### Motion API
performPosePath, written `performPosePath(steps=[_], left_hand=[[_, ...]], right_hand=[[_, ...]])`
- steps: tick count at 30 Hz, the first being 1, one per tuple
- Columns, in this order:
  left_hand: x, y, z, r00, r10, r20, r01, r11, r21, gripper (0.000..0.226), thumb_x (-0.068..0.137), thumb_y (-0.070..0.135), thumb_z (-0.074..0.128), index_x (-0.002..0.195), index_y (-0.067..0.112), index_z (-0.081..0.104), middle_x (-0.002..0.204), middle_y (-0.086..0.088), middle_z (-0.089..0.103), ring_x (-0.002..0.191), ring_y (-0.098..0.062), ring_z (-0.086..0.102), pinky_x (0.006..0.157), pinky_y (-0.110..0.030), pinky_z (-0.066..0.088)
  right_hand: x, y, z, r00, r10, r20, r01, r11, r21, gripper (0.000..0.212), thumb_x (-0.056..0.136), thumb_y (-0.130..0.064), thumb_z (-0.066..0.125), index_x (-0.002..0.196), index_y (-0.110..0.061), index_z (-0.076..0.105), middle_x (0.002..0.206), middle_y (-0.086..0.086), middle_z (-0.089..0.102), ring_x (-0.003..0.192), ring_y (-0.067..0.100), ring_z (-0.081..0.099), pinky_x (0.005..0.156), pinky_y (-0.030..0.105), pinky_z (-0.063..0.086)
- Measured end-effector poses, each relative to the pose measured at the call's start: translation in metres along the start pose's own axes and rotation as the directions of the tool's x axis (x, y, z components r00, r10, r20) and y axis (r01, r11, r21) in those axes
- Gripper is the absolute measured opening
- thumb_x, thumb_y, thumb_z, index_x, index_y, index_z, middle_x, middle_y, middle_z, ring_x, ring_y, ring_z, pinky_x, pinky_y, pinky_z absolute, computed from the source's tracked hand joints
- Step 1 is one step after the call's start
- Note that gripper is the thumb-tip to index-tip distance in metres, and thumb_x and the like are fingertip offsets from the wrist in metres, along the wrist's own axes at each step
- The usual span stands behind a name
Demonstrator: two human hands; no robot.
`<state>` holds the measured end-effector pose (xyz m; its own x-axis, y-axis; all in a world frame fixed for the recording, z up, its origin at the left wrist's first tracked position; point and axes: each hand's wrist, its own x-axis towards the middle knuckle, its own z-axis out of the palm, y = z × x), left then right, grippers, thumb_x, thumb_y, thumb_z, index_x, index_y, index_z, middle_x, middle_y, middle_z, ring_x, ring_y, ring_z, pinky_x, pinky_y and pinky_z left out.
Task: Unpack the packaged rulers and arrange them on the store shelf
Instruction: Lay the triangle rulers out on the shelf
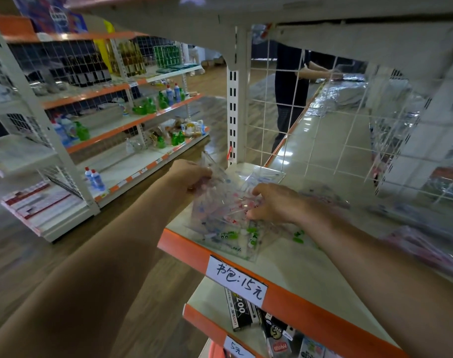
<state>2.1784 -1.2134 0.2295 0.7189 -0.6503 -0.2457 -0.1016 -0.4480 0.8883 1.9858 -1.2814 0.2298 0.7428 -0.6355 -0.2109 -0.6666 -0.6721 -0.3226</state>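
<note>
A stack of clear plastic rulers (220,210) with red, blue and green prints is tilted over the left end of the cream shelf (292,264). My left hand (192,174) grips its upper left edge. My right hand (274,202) pinches rulers at the stack's right side, fingers curled. More clear rulers (242,237) with green prints lie flat on the shelf under the stack. A clear wrapper (265,178) lies behind the hands.
A white price label (237,281) sticks on the shelf's orange front lip. A wire grid back panel (310,120) and an upright post (232,107) bound the shelf. Pink packets (424,249) lie at right. Boxed goods (246,315) fill the lower shelf. A person (292,83) stands beyond.
</note>
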Motion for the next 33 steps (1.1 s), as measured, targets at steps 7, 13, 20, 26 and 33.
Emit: performPosePath(steps=[7,13,20,26,33], left_hand=[[-0.007,-0.005,-0.014,0.993,0.045,-0.112,-0.063,0.985,-0.163,0.013,0.088,0.008,0.064,0.076,0.007,0.059,0.068,-0.009,0.057,0.051,-0.017,0.053,0.040,-0.022,0.050],[-0.012,-0.009,-0.019,0.965,0.079,-0.250,-0.161,0.931,-0.328,0.007,0.092,0.009,0.057,0.086,0.011,0.057,0.075,-0.009,0.061,0.060,-0.024,0.062,0.057,-0.037,0.056],[-0.027,0.003,-0.016,0.895,0.150,-0.421,-0.325,0.865,-0.383,0.012,0.095,0.019,0.055,0.105,0.012,0.054,0.100,-0.008,0.066,0.081,-0.020,0.070,0.067,-0.031,0.059],[-0.050,0.011,0.017,0.946,0.117,-0.301,-0.278,0.771,-0.573,0.010,0.094,0.014,0.056,0.101,0.006,0.058,0.092,-0.012,0.070,0.068,-0.019,0.069,0.044,-0.022,0.049],[-0.079,0.008,0.076,0.994,0.018,0.105,0.073,0.601,-0.796,0.006,0.092,0.008,0.057,0.091,0.003,0.059,0.084,-0.016,0.068,0.067,-0.024,0.069,0.064,-0.034,0.058]], right_hand=[[-0.006,-0.002,-0.002,1.000,-0.008,-0.001,0.008,1.000,-0.007,0.058,0.089,-0.040,0.060,0.139,-0.018,0.042,0.140,0.006,0.046,0.124,0.024,0.047,0.090,0.027,0.038],[-0.006,-0.004,-0.001,1.000,-0.011,-0.005,0.011,1.000,-0.016,0.047,0.089,-0.038,0.059,0.130,-0.016,0.051,0.132,0.008,0.053,0.115,0.024,0.052,0.083,0.028,0.040],[-0.007,-0.002,-0.002,1.000,-0.012,0.000,0.012,1.000,-0.008,0.051,0.090,-0.040,0.057,0.135,-0.017,0.048,0.137,0.006,0.049,0.120,0.023,0.049,0.082,0.026,0.035],[-0.012,0.017,-0.011,0.962,0.025,-0.274,0.102,0.893,0.439,0.042,0.094,-0.028,0.052,0.133,-0.013,0.051,0.133,0.005,0.053,0.119,0.021,0.052,0.096,0.032,0.041],[-0.053,0.052,-0.023,0.972,0.110,-0.206,0.100,0.600,0.794,0.012,0.093,-0.016,0.057,0.104,-0.016,0.064,0.089,0.004,0.071,0.073,0.008,0.065,0.066,0.024,0.053]])
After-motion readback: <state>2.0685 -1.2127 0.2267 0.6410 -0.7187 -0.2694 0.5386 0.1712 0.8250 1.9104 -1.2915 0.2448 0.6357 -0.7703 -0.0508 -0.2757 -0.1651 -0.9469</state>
